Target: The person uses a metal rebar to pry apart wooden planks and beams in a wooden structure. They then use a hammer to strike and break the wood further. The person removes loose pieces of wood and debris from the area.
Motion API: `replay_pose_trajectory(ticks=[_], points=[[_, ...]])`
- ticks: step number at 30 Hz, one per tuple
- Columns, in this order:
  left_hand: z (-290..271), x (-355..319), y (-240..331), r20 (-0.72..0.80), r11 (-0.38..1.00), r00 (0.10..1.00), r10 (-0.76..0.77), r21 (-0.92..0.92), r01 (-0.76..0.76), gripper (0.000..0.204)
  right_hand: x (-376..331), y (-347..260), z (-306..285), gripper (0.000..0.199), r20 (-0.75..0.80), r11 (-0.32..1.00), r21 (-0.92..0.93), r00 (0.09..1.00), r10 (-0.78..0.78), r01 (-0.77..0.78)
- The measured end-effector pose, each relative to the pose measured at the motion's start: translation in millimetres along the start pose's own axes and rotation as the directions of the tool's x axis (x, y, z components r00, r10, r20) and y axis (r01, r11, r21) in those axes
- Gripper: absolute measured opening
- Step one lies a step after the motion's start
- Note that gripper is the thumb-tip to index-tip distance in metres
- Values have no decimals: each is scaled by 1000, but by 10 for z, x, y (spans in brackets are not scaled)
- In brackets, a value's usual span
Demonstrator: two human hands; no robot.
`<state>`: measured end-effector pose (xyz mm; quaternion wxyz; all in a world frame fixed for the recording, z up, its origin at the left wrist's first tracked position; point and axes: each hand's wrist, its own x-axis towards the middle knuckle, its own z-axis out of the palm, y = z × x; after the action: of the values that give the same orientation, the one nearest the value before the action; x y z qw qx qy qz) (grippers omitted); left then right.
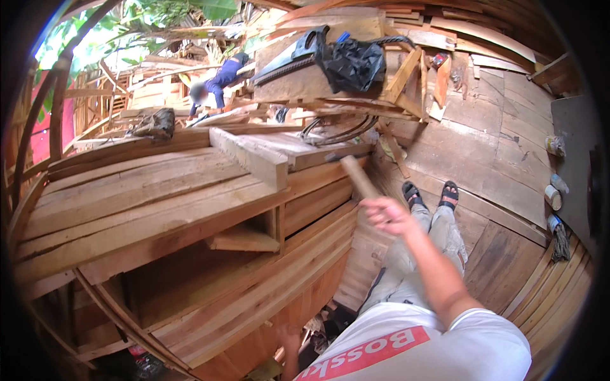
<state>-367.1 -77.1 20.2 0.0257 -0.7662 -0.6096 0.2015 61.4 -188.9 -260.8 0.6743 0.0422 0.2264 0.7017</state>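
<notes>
Floor point(489, 140): brown and wooden, it lay right of my grip.
Right hand point(387, 216): it held tight round a wooden-handled tool point(361, 179).
Sticking-out end: past my grip, its blurry dark head, maybe a hammer's, was near the plank frame point(140, 174).
Left hand point(289, 335): low and left; I could not tell if it held anything.
Plank frame: square hits with a loose wrist seemed best, other hand well clear.

Here's the wooden bench point(127, 219), planks point(136, 174) running along its top, a thick beam point(251, 159) set across its end, a dark bundle point(159, 122) at the back edge. Beyond, a worktable point(276, 93) carries crumpled black plastic point(356, 66). Down on the board floor point(476, 152), two sandalled feet point(448, 194) stand.
</notes>
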Motion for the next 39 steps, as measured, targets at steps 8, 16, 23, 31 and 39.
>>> replay_pose_trajectory(ticks=[8,16,23,31,39], points=[[975,-535,-830,466,992,884,16,-115,43,28,-130,-343,-1383,15,-783,541,-20,323,-532,841],[690,317,201,-33,944,974,225,-242,-227,39,1006,714,965,17,110,964,240,990,86,-110],[1292,383,317,272,937,928,255,-305,-168,36,-231,-51,409,11,-169,932,-315,956,-239,178],[1721,1008,1048,543,845,761,356,-535,-13,46,-1159,-743,-194,14,-419,794,-226,679,-603,564],[531,1390,1431,227,668,857,463,-724,-170,43,365,-332,-585,19,-633,754,-317,463,-620,575]])
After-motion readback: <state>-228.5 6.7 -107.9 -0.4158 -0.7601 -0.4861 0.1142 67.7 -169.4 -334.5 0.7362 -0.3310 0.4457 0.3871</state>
